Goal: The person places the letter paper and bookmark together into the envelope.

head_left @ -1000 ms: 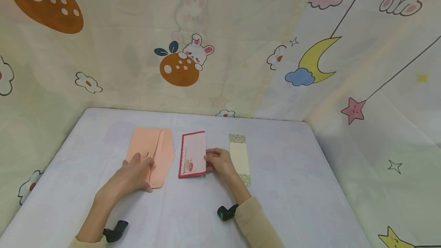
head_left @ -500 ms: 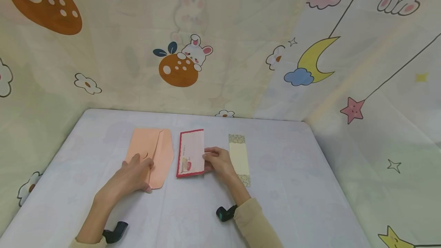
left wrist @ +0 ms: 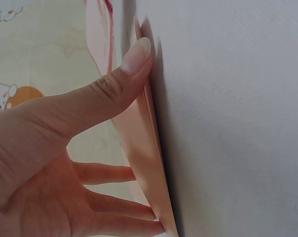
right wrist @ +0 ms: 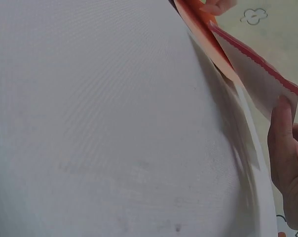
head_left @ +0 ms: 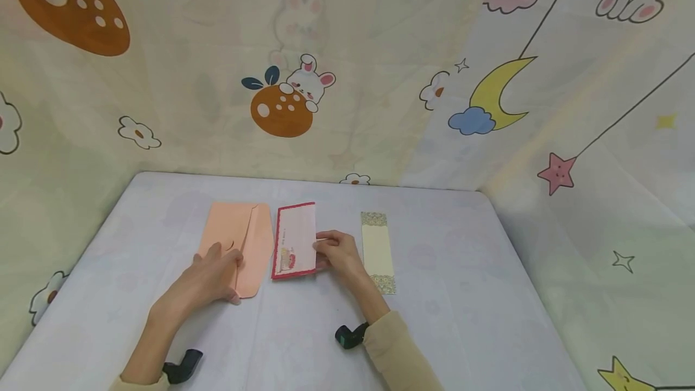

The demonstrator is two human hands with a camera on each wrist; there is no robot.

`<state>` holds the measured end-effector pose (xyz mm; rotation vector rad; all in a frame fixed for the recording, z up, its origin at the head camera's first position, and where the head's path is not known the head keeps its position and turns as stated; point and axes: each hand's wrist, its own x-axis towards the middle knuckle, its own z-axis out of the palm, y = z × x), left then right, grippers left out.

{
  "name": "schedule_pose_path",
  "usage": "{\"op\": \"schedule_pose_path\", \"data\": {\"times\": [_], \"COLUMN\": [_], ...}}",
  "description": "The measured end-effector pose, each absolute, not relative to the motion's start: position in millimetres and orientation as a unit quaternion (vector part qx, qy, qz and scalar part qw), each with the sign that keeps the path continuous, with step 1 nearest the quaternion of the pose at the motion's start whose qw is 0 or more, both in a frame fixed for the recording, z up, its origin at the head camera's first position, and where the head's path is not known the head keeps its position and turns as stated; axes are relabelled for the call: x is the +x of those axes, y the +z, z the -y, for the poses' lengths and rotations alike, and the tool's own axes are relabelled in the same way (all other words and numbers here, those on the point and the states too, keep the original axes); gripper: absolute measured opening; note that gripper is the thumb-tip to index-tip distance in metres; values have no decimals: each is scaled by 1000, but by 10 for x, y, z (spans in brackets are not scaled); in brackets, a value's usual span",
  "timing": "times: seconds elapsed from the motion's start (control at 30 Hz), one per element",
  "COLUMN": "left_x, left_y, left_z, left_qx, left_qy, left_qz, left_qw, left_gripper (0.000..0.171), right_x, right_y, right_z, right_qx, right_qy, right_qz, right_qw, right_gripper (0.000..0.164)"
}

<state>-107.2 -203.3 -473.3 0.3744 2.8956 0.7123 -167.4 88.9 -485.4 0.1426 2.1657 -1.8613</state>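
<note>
My left hand [head_left: 214, 276] rests on a peach-coloured envelope [head_left: 228, 222], whose pointed flap lies unfolded to the right. In the left wrist view the thumb [left wrist: 136, 57] lies along the envelope's near edge, and straight fingertips touch its face. Between thumb and fingers, my right hand [head_left: 342, 255] pinches the right edge of a pale pink greeting card [head_left: 295, 234] with a red border. The card stands tilted above the table, its left edge right at the envelope's flap. In the right wrist view the card [right wrist: 257, 74] slants up beside the envelope [right wrist: 201, 32].
A cream strip of card [head_left: 376, 249] with gold glitter-patterned ends lies right of the right hand. Everything is on a white-covered table [head_left: 445, 294]. Behind it hangs a cartoon-printed cloth [head_left: 380, 77]. Black wrist devices sit below both hands.
My right hand has moved left with the card, bringing the card's left edge up to the envelope flap. The left hand and envelope have stayed in place.
</note>
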Motion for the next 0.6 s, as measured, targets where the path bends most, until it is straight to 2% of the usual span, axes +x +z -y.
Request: {"op": "schedule_pose_path", "data": {"times": [0.6], "left_x": [-1073], "left_y": [-4744], "left_z": [2028], "left_qx": [115], "left_qy": [230], "left_qz": [-964], "left_qw": [71], "left_gripper": [62], "right_x": [-1686], "right_y": [-4881], "right_z": [-730], "right_qx": [48], "right_qy": [-659], "right_qz": [-737], "right_qw": [145], "right_gripper": [25]}}
